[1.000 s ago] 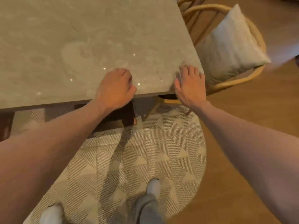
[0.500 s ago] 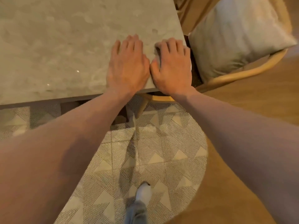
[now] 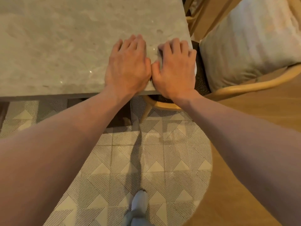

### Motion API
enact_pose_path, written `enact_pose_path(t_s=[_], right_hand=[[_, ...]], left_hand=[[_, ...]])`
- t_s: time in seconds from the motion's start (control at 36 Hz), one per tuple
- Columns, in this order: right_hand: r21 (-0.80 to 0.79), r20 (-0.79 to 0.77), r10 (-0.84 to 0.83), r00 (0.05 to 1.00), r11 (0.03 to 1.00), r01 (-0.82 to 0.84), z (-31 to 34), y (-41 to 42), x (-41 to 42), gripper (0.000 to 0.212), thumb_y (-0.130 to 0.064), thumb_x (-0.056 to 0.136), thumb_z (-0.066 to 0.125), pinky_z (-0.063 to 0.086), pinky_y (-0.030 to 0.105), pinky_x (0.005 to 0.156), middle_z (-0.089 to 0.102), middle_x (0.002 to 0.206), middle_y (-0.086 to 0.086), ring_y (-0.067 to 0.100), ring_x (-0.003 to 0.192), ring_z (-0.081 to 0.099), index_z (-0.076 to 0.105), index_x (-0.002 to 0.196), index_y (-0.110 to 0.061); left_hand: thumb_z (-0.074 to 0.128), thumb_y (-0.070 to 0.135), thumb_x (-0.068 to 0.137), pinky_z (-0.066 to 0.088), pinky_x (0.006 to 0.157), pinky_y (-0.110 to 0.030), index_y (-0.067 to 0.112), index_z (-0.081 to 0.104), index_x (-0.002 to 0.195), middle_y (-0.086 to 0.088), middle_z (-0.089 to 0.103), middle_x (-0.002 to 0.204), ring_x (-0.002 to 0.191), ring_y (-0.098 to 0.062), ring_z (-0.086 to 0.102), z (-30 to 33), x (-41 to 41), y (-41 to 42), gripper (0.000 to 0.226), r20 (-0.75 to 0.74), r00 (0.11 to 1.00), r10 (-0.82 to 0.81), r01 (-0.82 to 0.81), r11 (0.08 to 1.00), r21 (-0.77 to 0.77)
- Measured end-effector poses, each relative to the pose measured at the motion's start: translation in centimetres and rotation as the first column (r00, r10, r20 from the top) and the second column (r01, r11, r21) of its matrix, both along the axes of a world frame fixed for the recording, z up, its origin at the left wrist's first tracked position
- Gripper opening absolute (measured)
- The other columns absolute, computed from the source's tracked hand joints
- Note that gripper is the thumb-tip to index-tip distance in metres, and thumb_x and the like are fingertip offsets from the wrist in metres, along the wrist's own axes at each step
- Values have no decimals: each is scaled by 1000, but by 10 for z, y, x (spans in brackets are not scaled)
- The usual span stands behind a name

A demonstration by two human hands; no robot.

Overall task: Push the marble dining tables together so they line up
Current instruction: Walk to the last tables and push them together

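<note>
Left hand [image 3: 128, 67] and right hand [image 3: 176, 69] lay flat, palms down, grasping nothing, thumbs touching, at the marble table's [image 3: 57, 46] near right corner; cushioned chair [image 3: 247, 46] just beside.

What you can't really see from up here

Your marble table [image 3: 68, 46] runs off the top and left edges, so there's no telling how far it goes, and no second table is in frame. Your left hand [image 3: 128, 67] and right hand [image 3: 175, 70] cover the near corner, palms hidden. The chair [image 3: 244, 86] is mostly tucked behind its cushion [image 3: 247, 44] and cut off at the right. Your foot [image 3: 140, 204] gets clipped at the bottom edge, and what's under the tabletop is just dark shadow.
</note>
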State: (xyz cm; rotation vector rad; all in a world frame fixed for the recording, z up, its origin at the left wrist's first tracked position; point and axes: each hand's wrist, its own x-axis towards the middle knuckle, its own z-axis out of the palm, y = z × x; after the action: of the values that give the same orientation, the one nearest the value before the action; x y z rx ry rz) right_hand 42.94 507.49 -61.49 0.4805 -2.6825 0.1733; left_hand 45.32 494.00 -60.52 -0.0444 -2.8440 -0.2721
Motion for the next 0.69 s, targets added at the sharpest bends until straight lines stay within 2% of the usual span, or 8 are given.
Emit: enact_pose_path(t_s=[0.25, 0.36, 0.39, 0.44, 0.47, 0.53, 0.61, 0.69], right_hand=[[40, 22, 17, 1000, 999, -18, 3, -2, 0, 45, -41, 90, 36, 36, 43, 90, 56, 118, 10, 29, 107, 50, 59, 117, -13], [97, 121, -6, 993, 995, -6, 15, -6, 6, 47, -39, 90, 33, 36, 47, 90, 54, 121, 15, 34, 109, 49, 55, 119, -9], [124, 166, -16, 986, 992, -5, 21, -7, 7, 48, -39, 91, 33, 36, 48, 91, 53, 122, 16, 35, 110, 48, 54, 121, -8], [110, 294, -25, 956, 994, -8, 38, -13, 4, 50, -41, 93, 35, 37, 48, 95, 51, 127, 17, 35, 115, 47, 52, 124, -6], [42, 379, -28, 925, 999, 13, 51, -19, 2, 51, -42, 94, 38, 39, 47, 98, 51, 129, 16, 34, 118, 47, 53, 126, -6], [-232, 552, 17, 834, 964, 134, 83, -33, 3, 47, -40, 97, 44, 45, 43, 100, 57, 128, 12, 27, 116, 53, 60, 125, -6], [-636, 657, 247, 713, 690, 347, 137, -70, 25, 31, -30, 100, 50, 54, 37, 88, 67, 112, 5, 21, 100, 64, 65, 118, -10], [-783, 612, 475, 632, 473, 403, 192, -114, 60, 24, -27, 100, 51, 58, 44, 86, 71, 111, 13, 33, 103, 69, 68, 109, -13]], left_hand=[[33, 23, 95, 32, 118, -46, -2, 52, 136, -19, 57, 140, 134, -31, 51, 0, 4, -1, 51, -20, 1000, -8, 9, 998, 66], [44, 22, 88, 35, 111, -41, 9, 60, 128, -7, 60, 134, 127, -29, 52, 10, 5, -9, 45, 108, 994, -11, -22, 954, 301], [48, 22, 89, 34, 111, -36, 12, 61, 130, -5, 59, 136, 130, -26, 50, 17, 4, -11, 44, 189, 982, -23, -63, 897, 438], [53, 19, 94, 36, 113, -30, 15, 59, 136, -3, 58, 139, 132, -19, 51, 42, 9, -20, 43, 330, 943, -49, -230, 620, 750], [55, 18, 95, 38, 114, -34, 16, 57, 138, -3, 58, 140, 131, -18, 52, 55, 14, -24, 43, 344, 938, -50, -284, 463, 840], [54, 22, 97, 44, 110, -43, 20, 56, 138, -2, 58, 138, 127, -17, 55, 83, 34, -37, 40, 319, 948, 9, -305, 322, 896], [50, 29, 100, 52, 101, -48, 22, 61, 128, 0, 61, 130, 115, -18, 61, 128, 81, -74, 32, 286, 948, 136, -307, 161, 938], [46, 27, 102, 56, 94, -48, 17, 62, 123, -7, 64, 127, 111, -25, 66, 172, 129, -127, 28, 251, 923, 290, -269, 26, 963]])
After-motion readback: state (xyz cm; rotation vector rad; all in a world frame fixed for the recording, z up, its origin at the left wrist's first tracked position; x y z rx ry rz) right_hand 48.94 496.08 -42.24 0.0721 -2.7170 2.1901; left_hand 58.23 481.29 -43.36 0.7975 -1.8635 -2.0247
